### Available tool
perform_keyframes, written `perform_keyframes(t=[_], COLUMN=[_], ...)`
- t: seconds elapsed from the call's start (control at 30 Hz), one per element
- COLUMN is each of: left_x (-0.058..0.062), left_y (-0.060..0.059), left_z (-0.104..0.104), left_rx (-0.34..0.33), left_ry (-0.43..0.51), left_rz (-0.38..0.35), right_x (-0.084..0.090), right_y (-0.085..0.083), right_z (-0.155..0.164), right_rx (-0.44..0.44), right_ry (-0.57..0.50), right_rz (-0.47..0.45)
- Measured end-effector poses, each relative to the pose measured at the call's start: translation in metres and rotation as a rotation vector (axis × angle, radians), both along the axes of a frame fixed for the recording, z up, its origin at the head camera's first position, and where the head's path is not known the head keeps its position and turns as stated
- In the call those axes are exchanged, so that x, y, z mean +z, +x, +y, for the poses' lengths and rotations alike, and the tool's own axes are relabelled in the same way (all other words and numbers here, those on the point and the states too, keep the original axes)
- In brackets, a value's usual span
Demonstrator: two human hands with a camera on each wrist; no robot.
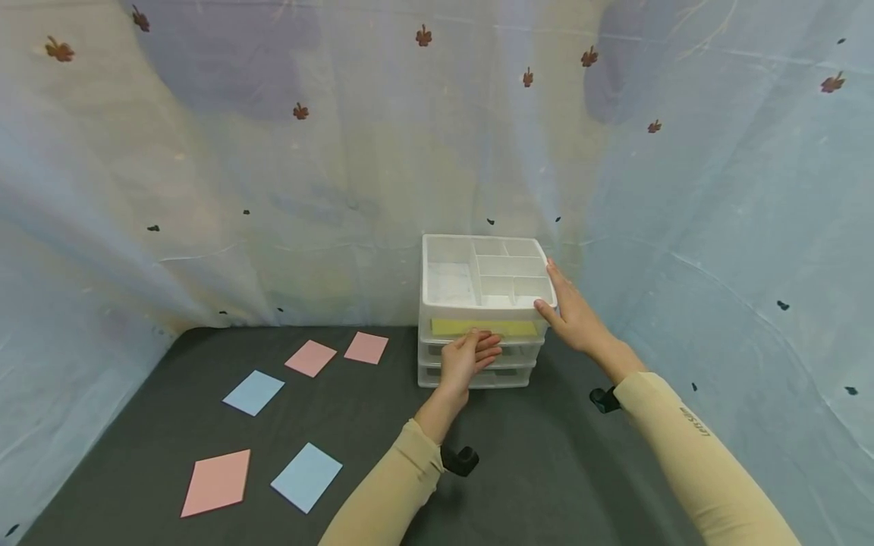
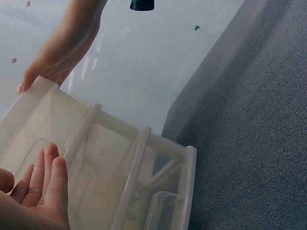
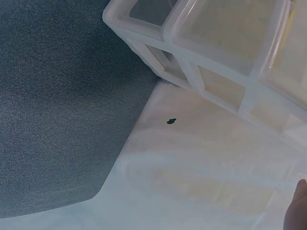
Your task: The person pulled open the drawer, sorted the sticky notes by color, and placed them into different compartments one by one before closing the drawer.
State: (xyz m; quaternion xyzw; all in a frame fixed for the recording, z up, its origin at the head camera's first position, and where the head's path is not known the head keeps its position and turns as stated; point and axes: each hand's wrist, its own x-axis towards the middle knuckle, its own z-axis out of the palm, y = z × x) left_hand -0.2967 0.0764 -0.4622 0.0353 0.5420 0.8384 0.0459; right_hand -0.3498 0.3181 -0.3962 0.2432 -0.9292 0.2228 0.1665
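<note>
A white plastic drawer unit [image 1: 478, 375] stands at the back of the dark table, with a compartmented tray on top and three see-through drawers below. Yellow paper [image 1: 532, 328] shows through the top drawer [image 2: 57, 112]. My left hand [image 1: 464, 360] is in front of the drawers, fingers extended at the top drawer's face and nothing in its grasp. Against the unit's upper right side rests my right hand [image 1: 576, 315], its fingers along the side and its thumb by the front corner. In the right wrist view only a bit of that hand [image 3: 296, 211] shows.
Left of the unit lie pink square papers [image 1: 217, 482] and blue ones [image 1: 307, 477], spread over the dark tabletop [image 1: 532, 470]. A pale patterned curtain [image 1: 382, 174] hangs behind the table and on both sides.
</note>
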Motion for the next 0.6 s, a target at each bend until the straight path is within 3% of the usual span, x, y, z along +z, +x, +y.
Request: perform_keyframes(t=[0.3,0.6], left_x=[-0.001,-0.012], left_y=[0.001,0.014], left_z=[-0.003,-0.003], left_rx=[-0.001,-0.033], left_ry=[-0.020,-0.066], left_rz=[0.015,0.042], right_x=[-0.002,-0.004], right_y=[0.000,0.000], right_z=[-0.002,-0.001], right_rx=[0.010,0.008], right_ry=[-0.024,-0.043], right_rz=[0.014,-0.004])
